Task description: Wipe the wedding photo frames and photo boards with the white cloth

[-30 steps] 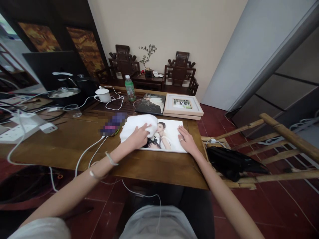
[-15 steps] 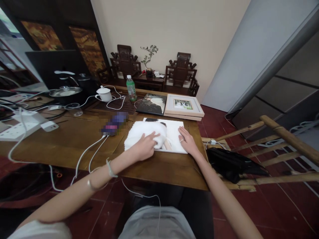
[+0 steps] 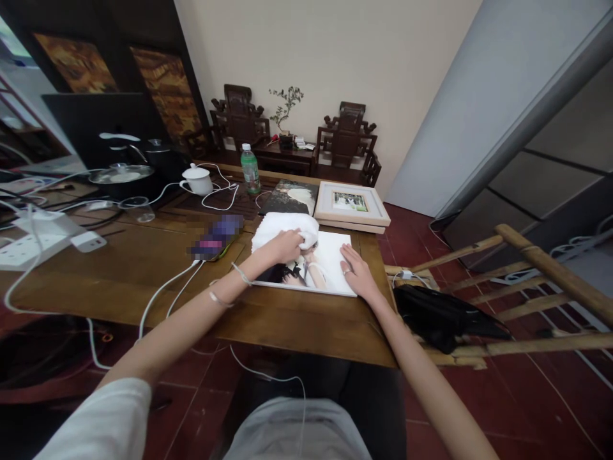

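Observation:
A white photo panel with a printed picture lies flat near the front edge of the wooden table. A fluffy white towel covers its far left part. My left hand is closed on the towel, with fingers curled into its right side. Stretched out flat, my right hand rests on the panel's right edge, a ring on one finger. Just behind the panel lie a dark photo panel and a light wooden picture frame, stacked on another frame.
To the left lies a phone with a white cable plugged in. Farther back stand a green-labelled bottle and a white lidded cup. A power strip and tangled cables fill the left side. A bamboo chair holds a black bag.
My left hand has pushed the towel away from me, to the panel's far edge, uncovering the lower part of the picture. Its fingers have curled into the cloth. My right hand stays in place.

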A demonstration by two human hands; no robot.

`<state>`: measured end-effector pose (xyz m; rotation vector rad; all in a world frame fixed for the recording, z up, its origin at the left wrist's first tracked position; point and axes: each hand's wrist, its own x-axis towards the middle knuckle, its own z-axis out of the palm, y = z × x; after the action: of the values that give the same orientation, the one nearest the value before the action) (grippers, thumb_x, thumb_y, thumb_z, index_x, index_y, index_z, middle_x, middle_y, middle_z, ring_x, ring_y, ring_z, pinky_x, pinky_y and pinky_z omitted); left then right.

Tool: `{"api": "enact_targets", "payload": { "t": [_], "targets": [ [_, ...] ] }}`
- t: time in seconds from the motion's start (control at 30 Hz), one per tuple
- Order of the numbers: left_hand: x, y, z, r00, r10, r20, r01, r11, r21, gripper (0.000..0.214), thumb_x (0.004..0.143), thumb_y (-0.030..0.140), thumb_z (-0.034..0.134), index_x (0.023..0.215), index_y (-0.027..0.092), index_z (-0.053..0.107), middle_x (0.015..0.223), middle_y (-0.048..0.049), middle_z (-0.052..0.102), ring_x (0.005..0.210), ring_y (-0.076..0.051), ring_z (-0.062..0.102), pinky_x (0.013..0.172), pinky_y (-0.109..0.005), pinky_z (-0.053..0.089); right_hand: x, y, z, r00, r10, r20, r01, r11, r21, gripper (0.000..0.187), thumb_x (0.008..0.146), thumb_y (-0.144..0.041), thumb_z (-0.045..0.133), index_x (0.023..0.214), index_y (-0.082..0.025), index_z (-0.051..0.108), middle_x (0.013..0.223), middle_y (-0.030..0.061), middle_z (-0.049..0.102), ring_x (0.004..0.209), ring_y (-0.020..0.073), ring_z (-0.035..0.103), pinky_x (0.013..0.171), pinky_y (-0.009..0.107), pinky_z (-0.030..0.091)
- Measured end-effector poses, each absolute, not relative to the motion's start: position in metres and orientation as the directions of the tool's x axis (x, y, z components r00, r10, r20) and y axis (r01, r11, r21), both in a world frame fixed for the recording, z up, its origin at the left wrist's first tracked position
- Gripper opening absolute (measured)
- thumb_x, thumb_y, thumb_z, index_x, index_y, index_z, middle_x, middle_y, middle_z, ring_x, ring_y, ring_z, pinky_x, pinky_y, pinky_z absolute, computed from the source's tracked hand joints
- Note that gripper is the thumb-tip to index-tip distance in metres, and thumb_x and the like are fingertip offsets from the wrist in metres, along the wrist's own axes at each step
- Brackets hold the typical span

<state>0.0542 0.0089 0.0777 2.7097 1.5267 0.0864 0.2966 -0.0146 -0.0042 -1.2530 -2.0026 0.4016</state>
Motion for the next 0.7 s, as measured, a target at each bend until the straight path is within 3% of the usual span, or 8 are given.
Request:
{"api": "enact_targets", "payload": {
  "t": [0.1, 0.17, 0.33, 0.53, 0.7],
  "targets": [
    [0.054, -0.028, 0.073, 0.568, 0.823, -0.007, 0.823, -0.568, 0.017, 0.033, 0.078, 0.007, 0.040, 0.099, 0.008, 0.064, 0.135, -0.0208, 0.048, 0.126, -0.031, 0.045, 0.100, -0.048, 0.038, 0.296, -0.015, -0.004, -0.262, 0.872, 0.414, 0.657, 0.475, -0.585, 0.046, 0.087, -0.024, 0.041, 0.129, -0.012, 0.053, 0.139, 0.0112, 0.046, 0.134, 0.0230, 0.035, 0.113, 0.044, 0.027],
    [0.052, -0.061, 0.071, 0.609, 0.792, -0.034, 0.793, -0.609, 0.029, 0.034, 0.077, 0.007, 0.039, 0.099, 0.009, 0.064, 0.143, -0.0176, 0.039, 0.135, -0.032, 0.030, 0.103, -0.055, 0.032, 0.295, -0.016, -0.003, -0.260, 0.874, 0.410, 0.660, 0.472, -0.585, 0.046, 0.087, -0.024, 0.042, 0.129, -0.012, 0.053, 0.139, 0.0115, 0.046, 0.134, 0.0231, 0.035, 0.113, 0.044, 0.027],
    [0.046, -0.130, 0.074, 0.662, 0.742, -0.102, 0.749, -0.655, 0.095, 0.038, 0.070, 0.002, 0.039, 0.096, 0.013, 0.066, 0.147, -0.0076, 0.035, 0.139, -0.029, 0.023, 0.106, -0.056, 0.029, 0.296, -0.016, -0.002, -0.259, 0.881, 0.395, 0.657, 0.461, -0.597, 0.046, 0.086, -0.024, 0.043, 0.130, -0.013, 0.053, 0.140, 0.0106, 0.045, 0.134, 0.0236, 0.035, 0.113, 0.045, 0.027],
    [0.054, -0.119, 0.080, 0.658, 0.748, -0.088, 0.753, -0.650, 0.099, 0.036, 0.072, 0.003, 0.040, 0.095, 0.014, 0.065, 0.146, -0.0084, 0.037, 0.137, -0.029, 0.028, 0.105, -0.054, 0.032, 0.297, -0.015, -0.002, -0.261, 0.882, 0.392, 0.659, 0.460, -0.595, 0.046, 0.086, -0.025, 0.042, 0.130, -0.012, 0.053, 0.140, 0.0115, 0.045, 0.134, 0.0240, 0.035, 0.113, 0.045, 0.027],
    [0.078, -0.054, 0.085, 0.632, 0.774, -0.041, 0.775, -0.627, 0.080, 0.031, 0.078, 0.008, 0.040, 0.096, 0.010, 0.065, 0.130, -0.0187, 0.053, 0.114, -0.029, 0.056, 0.095, -0.045, 0.043, 0.298, -0.015, -0.002, -0.272, 0.879, 0.393, 0.655, 0.468, -0.594, 0.046, 0.086, -0.026, 0.044, 0.130, -0.014, 0.053, 0.140, 0.0110, 0.045, 0.134, 0.0241, 0.035, 0.113, 0.045, 0.027]
  ]
}}
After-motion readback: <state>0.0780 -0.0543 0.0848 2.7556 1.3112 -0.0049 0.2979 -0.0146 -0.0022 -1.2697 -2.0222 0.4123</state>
